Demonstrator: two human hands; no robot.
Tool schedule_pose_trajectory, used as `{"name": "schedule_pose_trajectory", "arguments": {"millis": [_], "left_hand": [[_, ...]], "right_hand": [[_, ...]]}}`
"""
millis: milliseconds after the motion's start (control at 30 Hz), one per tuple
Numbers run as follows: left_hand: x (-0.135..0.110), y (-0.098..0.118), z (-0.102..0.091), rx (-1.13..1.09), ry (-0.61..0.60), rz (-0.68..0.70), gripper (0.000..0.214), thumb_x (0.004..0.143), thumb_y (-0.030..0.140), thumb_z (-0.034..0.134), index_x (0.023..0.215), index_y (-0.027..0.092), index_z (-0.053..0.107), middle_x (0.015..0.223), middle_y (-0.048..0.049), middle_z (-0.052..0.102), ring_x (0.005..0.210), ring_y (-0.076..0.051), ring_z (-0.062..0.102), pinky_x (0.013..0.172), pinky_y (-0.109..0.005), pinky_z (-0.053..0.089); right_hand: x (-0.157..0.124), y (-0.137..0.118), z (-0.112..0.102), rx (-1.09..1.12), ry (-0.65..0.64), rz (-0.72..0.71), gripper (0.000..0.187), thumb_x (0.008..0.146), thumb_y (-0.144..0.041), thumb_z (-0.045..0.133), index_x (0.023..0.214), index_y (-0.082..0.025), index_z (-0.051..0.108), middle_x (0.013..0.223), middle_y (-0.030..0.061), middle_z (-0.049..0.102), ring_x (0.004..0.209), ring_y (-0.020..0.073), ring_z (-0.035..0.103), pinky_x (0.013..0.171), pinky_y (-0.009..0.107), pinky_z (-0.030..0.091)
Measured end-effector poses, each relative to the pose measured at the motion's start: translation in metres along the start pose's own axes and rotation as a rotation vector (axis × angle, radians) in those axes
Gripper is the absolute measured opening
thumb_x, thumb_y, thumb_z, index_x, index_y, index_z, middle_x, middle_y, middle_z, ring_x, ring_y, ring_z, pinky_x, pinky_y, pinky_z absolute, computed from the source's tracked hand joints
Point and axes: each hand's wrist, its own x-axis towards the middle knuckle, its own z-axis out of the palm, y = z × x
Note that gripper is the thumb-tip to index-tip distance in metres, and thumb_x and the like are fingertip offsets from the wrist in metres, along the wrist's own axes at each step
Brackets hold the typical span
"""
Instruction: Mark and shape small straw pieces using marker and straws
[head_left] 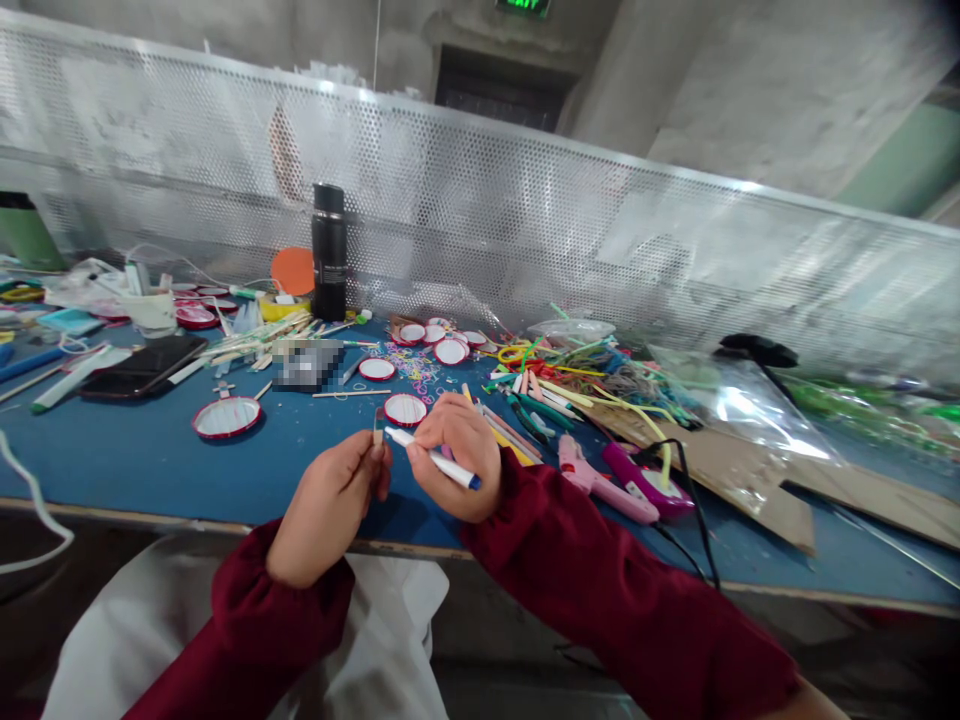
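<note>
My left hand (334, 500) is closed in a pinch around a small flat wooden stick (379, 428), held upright just above the blue tabletop. In my right hand (459, 450) is a white marker pen (442, 465) with a blue end; its tip points left at the stick, and I cannot tell whether it touches. Just beyond the hands lies a round red-rimmed mirror (405, 409). Another red-rimmed mirror (227, 418) rests on the table left of my left hand.
A black bottle (328, 255) stands near the perforated metal screen (480, 200). Rightward lie a pink glue gun (600, 480), a purple device (649, 480), cables and cardboard (735, 470). A phone (142, 367) and sticks lie left. Small coloured bands (420, 370) are scattered behind the hands.
</note>
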Motion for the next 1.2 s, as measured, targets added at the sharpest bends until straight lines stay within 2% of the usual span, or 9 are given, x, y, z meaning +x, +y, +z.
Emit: {"name": "schedule_pose_trajectory", "arguments": {"millis": [1200], "left_hand": [[0.0011, 0.0001, 0.0013, 0.040, 0.020, 0.016, 0.042, 0.100, 0.047, 0.033, 0.072, 0.021, 0.051, 0.063, 0.0007, 0.057, 0.055, -0.013, 0.047, 0.052, -0.024, 0.035]], "right_hand": [[0.0002, 0.0021, 0.0023, -0.006, 0.007, -0.015, 0.017, 0.075, -0.014, 0.064, 0.077, -0.024, 0.051, 0.069, -0.0031, 0.064, 0.065, 0.0156, 0.061, 0.076, 0.038, 0.048]]}}
